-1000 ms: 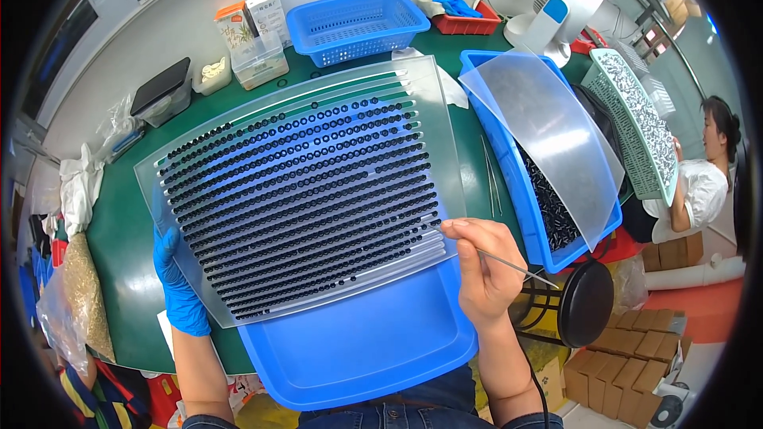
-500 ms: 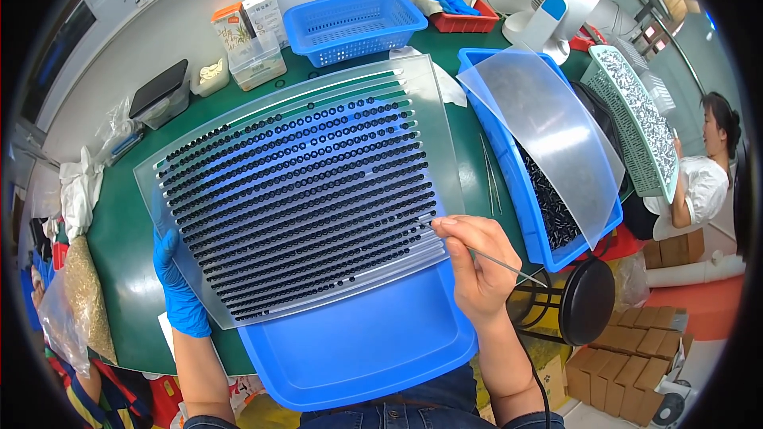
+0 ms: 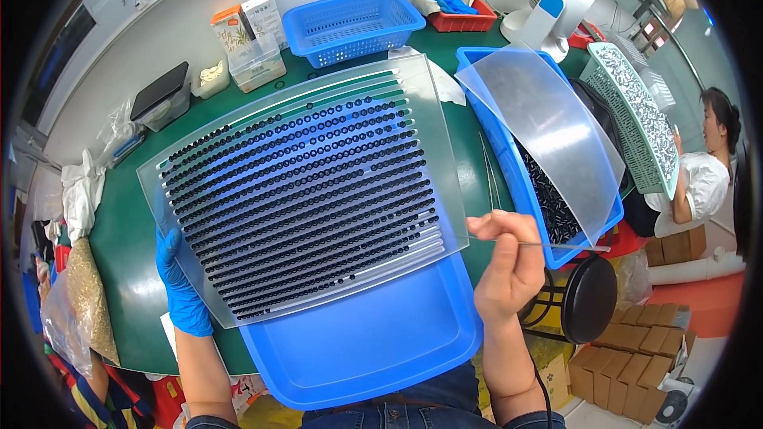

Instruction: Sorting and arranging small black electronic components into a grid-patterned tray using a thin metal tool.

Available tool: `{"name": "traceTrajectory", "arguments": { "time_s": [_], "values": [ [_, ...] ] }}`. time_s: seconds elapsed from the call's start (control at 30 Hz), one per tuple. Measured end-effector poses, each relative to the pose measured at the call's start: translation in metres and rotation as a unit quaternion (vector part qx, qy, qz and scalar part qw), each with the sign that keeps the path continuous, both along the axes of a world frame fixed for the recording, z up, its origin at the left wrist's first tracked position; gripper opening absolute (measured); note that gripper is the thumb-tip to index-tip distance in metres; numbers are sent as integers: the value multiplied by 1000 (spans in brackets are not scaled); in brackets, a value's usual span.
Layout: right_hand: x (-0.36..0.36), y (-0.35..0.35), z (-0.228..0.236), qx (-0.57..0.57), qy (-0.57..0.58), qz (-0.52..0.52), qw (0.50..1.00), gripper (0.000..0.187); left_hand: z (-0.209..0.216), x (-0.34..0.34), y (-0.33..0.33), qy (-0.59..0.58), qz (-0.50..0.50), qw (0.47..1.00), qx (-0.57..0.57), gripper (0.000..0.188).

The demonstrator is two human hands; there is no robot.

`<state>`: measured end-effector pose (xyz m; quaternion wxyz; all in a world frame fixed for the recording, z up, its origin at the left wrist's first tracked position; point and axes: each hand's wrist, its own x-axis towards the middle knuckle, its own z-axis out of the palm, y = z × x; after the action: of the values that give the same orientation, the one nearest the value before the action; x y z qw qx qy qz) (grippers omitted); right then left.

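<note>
A clear plastic plate (image 3: 434,111) with long slots is tilted in front of me, carrying rows of small black ring-like parts (image 3: 302,191). My left hand (image 3: 181,282), in a blue glove, grips the plate's left edge, fingers partly behind it. Bare and off the plate's right edge, my right hand (image 3: 513,266) pinches a thin metal rod (image 3: 568,247). The rod lies almost level, its tip beside the plate's lower right corner. Several slots at the lower right and along the top show bare stretches. Below the plate is a blue tray (image 3: 358,349).
At right stands a blue bin (image 3: 572,257) of black parts, partly covered by a clear sheet (image 3: 548,135). Thin metal tweezers (image 3: 490,171) lie beside it. Behind are a blue basket (image 3: 354,36), a red tray (image 3: 461,22) and a fan (image 3: 556,4). A person (image 3: 703,167) sits at far right.
My right hand has moved right, away from the plate's surface, and the rod has swung from slanting to nearly level. The plate has shifted slightly; my left hand keeps its grip.
</note>
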<state>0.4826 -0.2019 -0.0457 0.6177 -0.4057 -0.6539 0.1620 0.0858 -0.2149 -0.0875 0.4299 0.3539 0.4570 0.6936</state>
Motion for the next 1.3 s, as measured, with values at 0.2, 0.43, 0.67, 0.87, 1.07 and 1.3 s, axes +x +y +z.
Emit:
{"name": "traceTrajectory", "arguments": {
  "time_s": [0.2, 0.43, 0.67, 0.87, 1.07, 1.3],
  "values": [
    [-7, 10, 3, -121, -194, 10, 973, 14, 1, -1, -1, -12, -2, 1000, -6, 93],
    [-19, 17, -3, -93, -241, -9, 966, 13, -3, -4, -1, -19, -8, 1000, 5, 92],
    [-17, 19, 1, -73, -280, -2, 957, 14, 1, -3, -1, -16, -14, 1000, -10, 92],
    [-19, 20, 7, -74, -299, 5, 951, 14, 1, 0, 0, 3, -1, 1000, -23, 97],
    [-17, 21, 12, -73, -319, 7, 945, 15, 2, 3, 1, 0, -2, 1000, -20, 98],
    [-16, 21, 14, -73, -319, 10, 945, 13, 2, 0, 1, 10, -13, 999, -28, 96]
  ]
}}
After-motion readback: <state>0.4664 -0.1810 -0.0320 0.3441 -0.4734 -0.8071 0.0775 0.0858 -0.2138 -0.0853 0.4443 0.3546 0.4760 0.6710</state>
